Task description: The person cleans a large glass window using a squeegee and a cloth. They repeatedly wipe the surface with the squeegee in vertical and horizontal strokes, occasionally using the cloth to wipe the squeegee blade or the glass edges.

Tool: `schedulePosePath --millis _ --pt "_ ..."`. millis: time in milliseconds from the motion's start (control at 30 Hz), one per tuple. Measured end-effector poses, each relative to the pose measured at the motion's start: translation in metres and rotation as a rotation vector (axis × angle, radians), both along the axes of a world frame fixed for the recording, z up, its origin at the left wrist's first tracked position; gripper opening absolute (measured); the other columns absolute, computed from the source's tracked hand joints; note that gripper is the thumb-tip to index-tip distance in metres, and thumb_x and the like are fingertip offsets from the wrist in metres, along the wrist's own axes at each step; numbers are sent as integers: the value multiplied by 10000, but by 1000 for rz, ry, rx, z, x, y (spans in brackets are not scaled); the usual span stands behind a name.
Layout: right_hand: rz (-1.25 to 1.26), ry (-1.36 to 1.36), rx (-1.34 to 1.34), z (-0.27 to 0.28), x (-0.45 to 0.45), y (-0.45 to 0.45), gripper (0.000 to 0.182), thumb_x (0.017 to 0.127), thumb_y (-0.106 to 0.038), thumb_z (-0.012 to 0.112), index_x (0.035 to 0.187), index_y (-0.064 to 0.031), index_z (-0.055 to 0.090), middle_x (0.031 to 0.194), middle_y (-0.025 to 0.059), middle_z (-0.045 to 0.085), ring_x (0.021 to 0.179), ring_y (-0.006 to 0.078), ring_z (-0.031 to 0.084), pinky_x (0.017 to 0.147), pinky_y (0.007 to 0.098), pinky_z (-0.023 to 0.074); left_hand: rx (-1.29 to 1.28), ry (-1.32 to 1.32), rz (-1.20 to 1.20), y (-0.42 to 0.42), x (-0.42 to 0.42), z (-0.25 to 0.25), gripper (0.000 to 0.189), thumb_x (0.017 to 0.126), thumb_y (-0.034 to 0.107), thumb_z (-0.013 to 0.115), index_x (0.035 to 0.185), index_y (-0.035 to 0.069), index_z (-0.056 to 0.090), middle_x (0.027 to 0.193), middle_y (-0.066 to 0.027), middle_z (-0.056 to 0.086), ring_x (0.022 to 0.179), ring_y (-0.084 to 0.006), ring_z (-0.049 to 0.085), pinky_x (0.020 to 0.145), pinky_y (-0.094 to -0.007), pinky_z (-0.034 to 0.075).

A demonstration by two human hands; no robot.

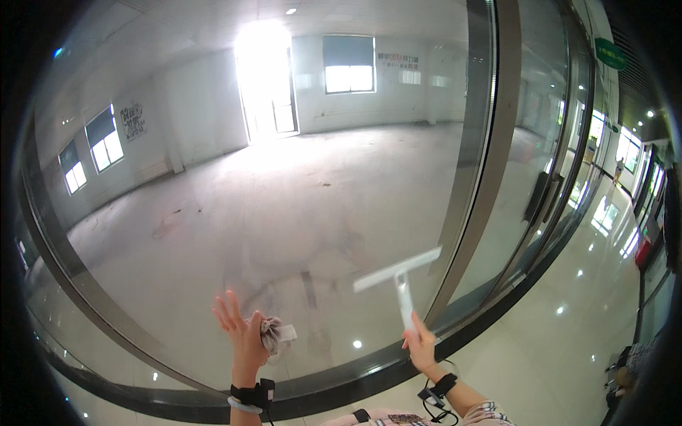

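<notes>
Before me stands a large glass pane (298, 213), through which a bare room shows. My right hand (422, 343) grips the handle of a white window squeegee (403, 287), its long blade tilted up to the right in front of the glass. Whether the blade touches the pane I cannot tell. In my left hand (244, 338) a crumpled grey-and-white cloth (274, 334) is held against the palm, while some fingers spread upward. Black straps with small devices and cables sit on both wrists.
A metal frame post (487, 181) borders the pane on the right, beside a glass door with a dark handle (549, 197). A dark sill (341, 387) runs along the bottom. The glossy tiled corridor floor (565, 319) stretches right, where a distant person (618, 170) stands.
</notes>
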State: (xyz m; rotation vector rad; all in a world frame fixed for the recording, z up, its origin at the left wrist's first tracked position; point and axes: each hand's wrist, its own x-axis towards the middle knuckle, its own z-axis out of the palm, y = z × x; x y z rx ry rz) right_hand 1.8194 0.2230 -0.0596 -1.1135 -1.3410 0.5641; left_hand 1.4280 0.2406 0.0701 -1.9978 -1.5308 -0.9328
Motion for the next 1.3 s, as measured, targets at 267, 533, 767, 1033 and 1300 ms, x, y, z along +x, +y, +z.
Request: schedulePosePath --millis 267,533,767,1033,1300 --pt "-194 132 191 157 31 63 549 977 -67 544 1508 -84 409 810 58 612 653 90 565 589 242 489 -40 -38 -29 -4 3 7 290 793 313 731 887 98 560 1595 -292 125 1450 -568 62 1127 -715 48" --pt "-255 -151 28 26 17 1 613 893 -23 630 1468 11 418 1347 274 574 1185 265 604 953 350 476 52 -43 -80 7 -5 -10 445 787 522 728 825 109 569 1593 -297 126 1449 -564 43 1116 -721 15" --pt "-384 -297 421 260 71 77 545 923 -47 597 1455 -69 477 1287 245 620 1011 193 664 848 320 517 26 -52 -48 10 -10 -15 534 698 587 762 778 82 609 1568 -345 169 1428 -599 82 1119 -710 25" --pt "-688 -652 725 535 93 97 578 957 -75 580 1432 -396 502 1084 106 687 1007 237 675 869 355 528 -38 -55 -86 7 -1 -3 261 802 347 702 831 92 652 1602 -318 114 1468 -537 44 1145 -658 30" --pt "-455 -1365 1151 528 -154 56 731 773 5 674 1414 -318 532 995 102 630 740 217 638 600 352 504 53 -73 -93 0 -3 2 296 822 417 688 822 121 663 1581 -265 253 1453 -515 170 1130 -666 94"
